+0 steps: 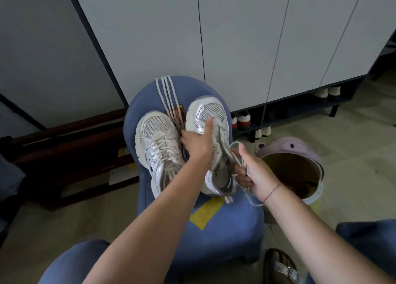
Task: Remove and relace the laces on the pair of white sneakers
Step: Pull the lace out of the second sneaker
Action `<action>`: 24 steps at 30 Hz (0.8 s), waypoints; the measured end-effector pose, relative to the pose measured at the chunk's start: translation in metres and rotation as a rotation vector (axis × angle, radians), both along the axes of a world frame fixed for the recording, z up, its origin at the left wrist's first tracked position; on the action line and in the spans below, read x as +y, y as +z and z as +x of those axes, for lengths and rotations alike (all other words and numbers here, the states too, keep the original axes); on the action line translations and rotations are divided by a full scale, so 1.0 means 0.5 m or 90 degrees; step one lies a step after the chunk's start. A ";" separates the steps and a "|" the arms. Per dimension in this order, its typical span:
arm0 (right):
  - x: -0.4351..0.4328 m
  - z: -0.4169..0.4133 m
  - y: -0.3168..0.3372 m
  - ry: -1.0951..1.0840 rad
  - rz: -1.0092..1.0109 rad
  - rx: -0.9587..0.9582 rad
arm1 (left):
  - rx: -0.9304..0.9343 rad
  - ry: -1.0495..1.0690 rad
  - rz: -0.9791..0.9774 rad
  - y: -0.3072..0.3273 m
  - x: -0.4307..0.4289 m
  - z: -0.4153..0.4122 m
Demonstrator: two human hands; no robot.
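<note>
Lace [228,199] threaded through the right sneaker [206,112] is soft, flat and light. It should slide out with little force, though it may catch at each eyelet, so the surest hold is a pinch close to the eyelet rather than far down the slack. The right hand [257,174] has its fingers curled round a bunch of that lace beside the shoe's collar, with slack trailing below the wrist. The left hand [198,143] grips the same sneaker across the midfoot, thumb lying on the mesh toe. The shoe looks light and padded, and is probably stiff enough at the sole to brace against a pull. The left sneaker [157,138] lies just beside it, fully laced. Both rest on a blue stool [192,236], where loose laces [166,95] run between the toes. A lilac bin [289,153] stands to the right.
</note>
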State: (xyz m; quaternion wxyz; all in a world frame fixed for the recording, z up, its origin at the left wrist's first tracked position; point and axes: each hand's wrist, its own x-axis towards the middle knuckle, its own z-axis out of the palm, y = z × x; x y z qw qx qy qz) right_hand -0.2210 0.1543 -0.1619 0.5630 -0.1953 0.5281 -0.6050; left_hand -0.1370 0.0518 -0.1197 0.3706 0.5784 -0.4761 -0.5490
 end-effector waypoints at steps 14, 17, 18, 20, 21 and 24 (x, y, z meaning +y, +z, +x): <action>0.007 0.040 0.038 0.032 -0.109 -0.285 | 0.002 0.174 -0.195 0.042 0.009 0.223; 0.012 0.053 0.104 0.079 -0.197 -0.363 | -0.033 0.289 -0.083 -0.007 -0.020 0.279; 0.013 0.055 0.121 0.087 -0.222 -0.361 | -0.048 0.294 -0.004 -0.021 -0.023 0.287; 0.017 0.052 0.125 0.058 -0.240 -0.349 | 0.010 0.228 0.112 -0.045 -0.029 0.292; 0.023 0.050 0.113 0.022 -0.226 -0.345 | 0.067 0.181 0.146 -0.052 -0.033 0.293; 0.043 0.042 0.019 -0.099 -0.123 -0.336 | 0.119 0.058 0.198 -0.094 -0.058 0.296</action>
